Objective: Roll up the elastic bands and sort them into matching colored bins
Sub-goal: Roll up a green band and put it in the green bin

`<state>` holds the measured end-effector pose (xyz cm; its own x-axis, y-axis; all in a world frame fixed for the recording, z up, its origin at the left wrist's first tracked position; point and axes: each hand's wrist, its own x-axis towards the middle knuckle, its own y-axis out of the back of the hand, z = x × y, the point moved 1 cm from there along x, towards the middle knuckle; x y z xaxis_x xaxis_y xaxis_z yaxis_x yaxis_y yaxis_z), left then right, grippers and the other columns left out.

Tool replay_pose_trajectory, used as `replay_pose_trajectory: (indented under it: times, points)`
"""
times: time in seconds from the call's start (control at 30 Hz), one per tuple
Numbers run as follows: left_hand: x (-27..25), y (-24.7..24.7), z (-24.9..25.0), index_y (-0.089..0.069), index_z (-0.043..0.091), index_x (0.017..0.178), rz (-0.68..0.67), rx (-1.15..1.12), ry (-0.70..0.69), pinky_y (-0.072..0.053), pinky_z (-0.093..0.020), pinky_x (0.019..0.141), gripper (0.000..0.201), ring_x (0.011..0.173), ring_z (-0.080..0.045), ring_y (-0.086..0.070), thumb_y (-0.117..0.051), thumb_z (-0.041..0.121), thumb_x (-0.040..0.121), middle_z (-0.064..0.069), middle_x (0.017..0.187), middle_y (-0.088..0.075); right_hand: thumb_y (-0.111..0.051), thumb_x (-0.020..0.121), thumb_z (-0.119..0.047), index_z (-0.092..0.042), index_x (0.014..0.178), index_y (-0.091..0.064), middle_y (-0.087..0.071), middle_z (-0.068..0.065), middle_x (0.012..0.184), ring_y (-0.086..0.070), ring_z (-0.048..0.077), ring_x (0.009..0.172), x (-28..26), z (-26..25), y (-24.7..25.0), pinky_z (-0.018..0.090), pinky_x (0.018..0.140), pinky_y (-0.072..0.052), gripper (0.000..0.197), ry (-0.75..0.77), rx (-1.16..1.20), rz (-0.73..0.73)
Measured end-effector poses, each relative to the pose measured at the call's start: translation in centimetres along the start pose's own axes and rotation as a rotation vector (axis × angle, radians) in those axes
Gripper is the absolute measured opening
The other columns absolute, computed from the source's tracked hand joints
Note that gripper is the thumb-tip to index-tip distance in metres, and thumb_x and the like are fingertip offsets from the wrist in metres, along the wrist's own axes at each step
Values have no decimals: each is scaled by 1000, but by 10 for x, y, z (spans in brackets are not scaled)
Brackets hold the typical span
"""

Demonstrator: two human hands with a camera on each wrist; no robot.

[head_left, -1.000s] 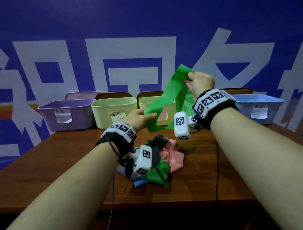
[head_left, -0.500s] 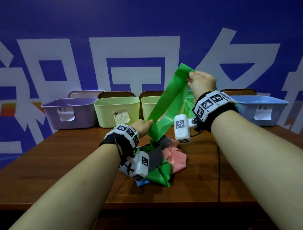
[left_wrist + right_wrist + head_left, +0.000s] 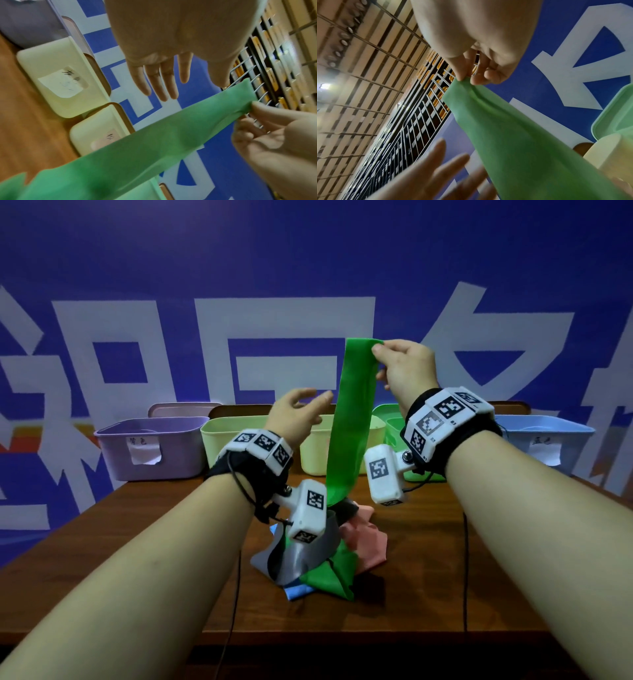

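Observation:
A green elastic band point(image 3: 349, 419) hangs straight down, pinched at its top corner by my right hand point(image 3: 399, 361). In the right wrist view my thumb and fingertips point(image 3: 464, 77) clamp the band point(image 3: 513, 128) by its top edge. My left hand point(image 3: 301, 412) hovers just left of the band with fingers spread and straight, holding nothing; the left wrist view shows its fingers point(image 3: 159, 81) apart from the band point(image 3: 154, 142). The band's lower end hangs above a heap of bands point(image 3: 329, 556) in grey, green, pink and blue on the table.
A row of bins lines the table's far edge: purple point(image 3: 150, 446), two pale yellow-green point(image 3: 229, 436) point(image 3: 315, 453), green point(image 3: 392, 419) behind my right wrist, and blue point(image 3: 548, 440). A blue and white banner stands behind them. The brown table point(image 3: 154, 542) stretches around the heap.
My left hand let go of the band's lower part and rose, opening beside it. My right hand lifted the top end, so the band now hangs straight.

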<state>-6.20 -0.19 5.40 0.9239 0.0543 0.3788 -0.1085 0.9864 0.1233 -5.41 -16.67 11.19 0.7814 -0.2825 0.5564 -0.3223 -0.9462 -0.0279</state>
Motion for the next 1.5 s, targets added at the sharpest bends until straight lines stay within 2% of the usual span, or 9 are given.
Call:
replay_pose_trajectory:
  times: [0.2,0.37,0.53,0.67,0.8,0.97,1.17,1.37,1.5]
  points:
    - [-14,-6,72,-55,8,126,-42,-152,-115,-50,-25,66,41,80,-18,-64,-59,33,94,-8,104,-67,-62,90,-15,-19,69,-61,-60,-2,68,-45,6,47,-10,-41,9,23,51,-35,21,65,17,-46]
    - [-28,-11,106,-65,10,110,-109,-246,-116,-53,-35,85,30,84,-25,-61,-59,35,94,-20,112,-68,-59,92,-9,-14,76,-59,-53,1,60,-37,6,32,-22,-61,24,15,38,-28,16,55,71,-121]
    - [-30,-23,108,-63,9,90,-135,-214,-106,-50,-24,67,11,74,-23,-59,-59,18,94,-16,91,-66,-57,91,-5,-6,83,-61,-51,5,58,-37,9,35,-28,-55,39,18,36,-28,9,41,123,-203]
    - [-24,-34,88,-63,2,96,-124,-165,-61,-45,-17,46,10,52,-14,-50,-60,12,93,-14,79,-60,-60,91,-17,-6,87,-66,-55,5,61,-40,10,38,-28,-32,44,19,38,-30,13,1,98,-287]
    - [-15,-45,49,-63,2,88,-163,-178,33,-39,-16,41,12,38,-7,-43,-60,13,93,-3,55,-55,-62,91,-18,-9,79,-65,-54,2,58,-41,8,38,-24,9,40,19,38,-32,15,-69,3,-305]
    - [3,-54,-8,-66,8,83,-154,-142,140,-42,-17,49,15,45,-8,-49,-62,18,93,-5,69,-63,-62,91,-17,-9,81,-65,-56,1,62,-43,9,40,-17,71,29,20,39,-32,13,-170,-51,-346]
    - [34,-60,-63,-65,2,83,-158,-111,204,-39,-16,43,18,43,-9,-45,-62,18,92,-3,58,-57,-62,91,-19,-14,68,-62,-48,5,54,-42,13,43,-2,133,10,24,43,-31,24,-210,-168,-381]
    - [63,-62,-91,-66,4,79,-146,-80,223,-42,-17,43,19,42,-8,-49,-63,17,92,-1,55,-59,-63,91,-17,-14,71,-65,-54,-2,55,-44,7,43,17,166,-4,23,45,-33,20,-249,-152,-398]
    - [77,-61,-105,-68,6,80,-139,-64,256,-41,-16,41,13,41,-7,-49,-62,8,91,-1,53,-57,-61,90,-10,-11,76,-64,-53,6,66,-40,10,48,23,179,-10,22,44,-30,14,-294,-118,-437]
